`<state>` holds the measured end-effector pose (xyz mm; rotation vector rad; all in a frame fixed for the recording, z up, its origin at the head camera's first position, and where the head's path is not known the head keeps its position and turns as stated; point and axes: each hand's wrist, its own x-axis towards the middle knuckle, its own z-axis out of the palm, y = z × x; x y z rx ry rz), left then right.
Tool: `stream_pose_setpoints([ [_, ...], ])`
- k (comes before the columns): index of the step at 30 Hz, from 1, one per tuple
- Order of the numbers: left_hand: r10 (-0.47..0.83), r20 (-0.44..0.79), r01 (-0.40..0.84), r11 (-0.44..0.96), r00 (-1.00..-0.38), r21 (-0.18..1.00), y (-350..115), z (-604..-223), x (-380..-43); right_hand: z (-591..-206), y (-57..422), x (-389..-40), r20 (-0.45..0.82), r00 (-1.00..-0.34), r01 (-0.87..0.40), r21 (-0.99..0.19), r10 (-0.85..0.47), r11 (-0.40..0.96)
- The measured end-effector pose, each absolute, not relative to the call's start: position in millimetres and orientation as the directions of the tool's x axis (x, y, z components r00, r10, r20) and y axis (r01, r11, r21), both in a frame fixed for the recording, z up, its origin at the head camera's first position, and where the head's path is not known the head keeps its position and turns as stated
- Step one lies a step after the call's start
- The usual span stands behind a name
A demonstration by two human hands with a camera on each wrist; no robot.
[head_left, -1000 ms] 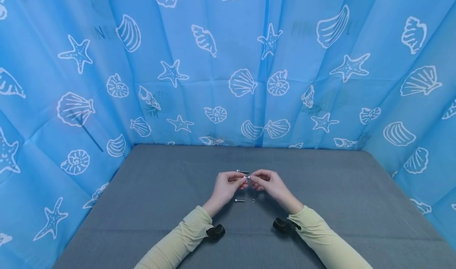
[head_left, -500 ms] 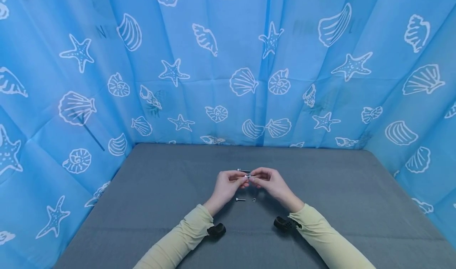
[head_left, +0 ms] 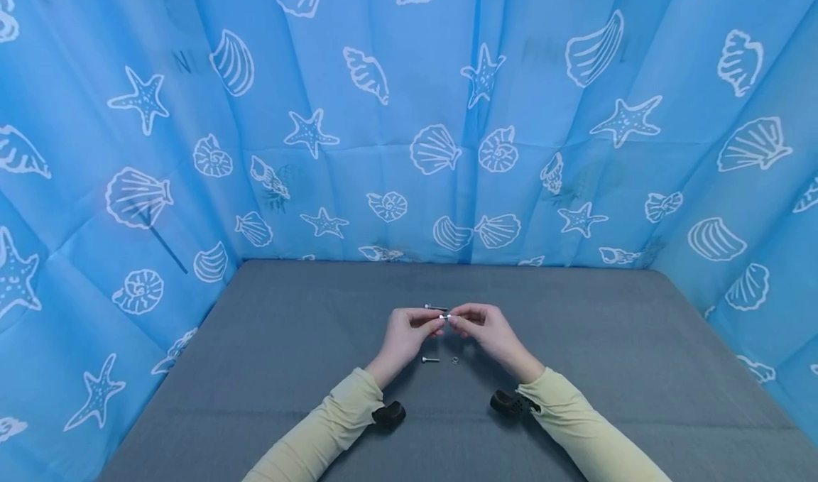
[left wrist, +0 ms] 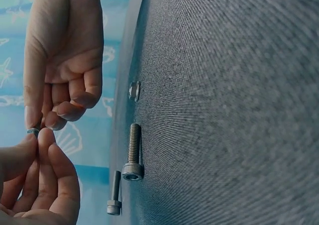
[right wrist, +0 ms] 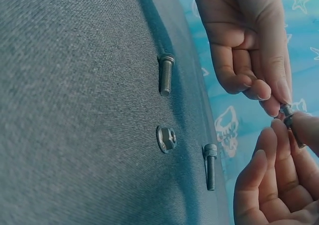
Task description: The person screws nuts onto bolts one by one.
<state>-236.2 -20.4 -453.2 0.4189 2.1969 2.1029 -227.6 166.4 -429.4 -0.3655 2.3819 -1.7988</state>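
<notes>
A blue curtain (head_left: 383, 134) with white shells and starfish hangs behind and down both sides, meeting the back edge of the grey cloth-covered tabletop (head_left: 300, 340). My forearms come in from the near side and slant toward each other, in pale yellow sleeves (head_left: 326, 425). My left hand (head_left: 405, 334) and right hand (head_left: 491, 333) meet above the cloth, fingertip to fingertip — thumbs pointing inward, the other fingers bent underneath. At each wrist a dark camera piece (head_left: 388, 415) juts inward over the tabletop.

The fingers of both hands are narrowed to a pinch on one small bolt (right wrist: 297, 136), held up off the cloth: left at one end, right at the other, a nut-like ring (right wrist: 288, 120) around it between them. My fingertips cover much of it.

Just beyond my hands lies a far bolt (head_left: 437, 307), head to the left. Nearer me is another, the near bolt (head_left: 430, 360), its knurled head also leftward — and just to its right sits a loose flanged nut (right wrist: 167, 138).
</notes>
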Motion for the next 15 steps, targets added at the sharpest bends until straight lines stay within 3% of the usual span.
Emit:
stream_pose_setpoints([
  [6,0.228,0.161,0.182,0.073,-0.960,0.981,-19.7,-460.4,-240.1,-447.7,167.3,-237.9,0.023,-0.968,-0.079,-0.973,-0.248,0.218],
  [15,0.219,0.196,0.217,0.079,-0.956,0.973,-18.3,-462.6,-241.8,-448.9,166.9,-240.2,0.094,-0.955,-0.153,-0.969,-0.282,0.196],
])
